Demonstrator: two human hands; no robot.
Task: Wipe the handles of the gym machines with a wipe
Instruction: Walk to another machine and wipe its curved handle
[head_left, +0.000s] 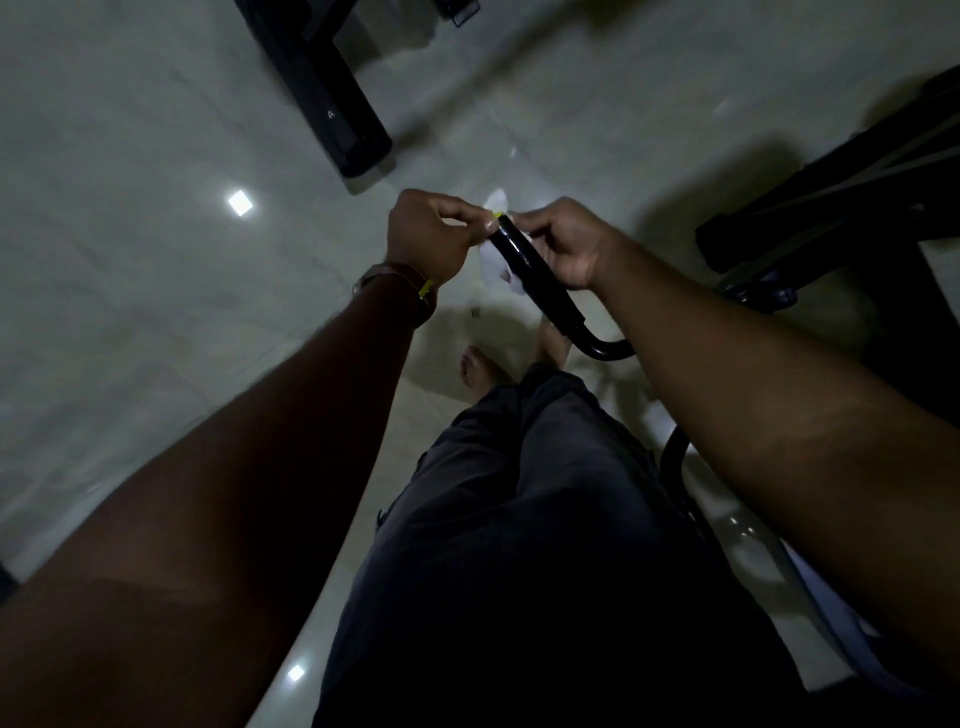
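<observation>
Mostly hidden behind handle (524, 265) and fingers (467, 215): a crumpled white wipe (492, 266).

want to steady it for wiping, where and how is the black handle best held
Judging from its pose, hold the black handle on its straight padded grip below the yellow-tipped end, coming from the right side, where the right hand is. The wipe and left hand occupy the left side, and the lower part bends away into the frame.
</observation>
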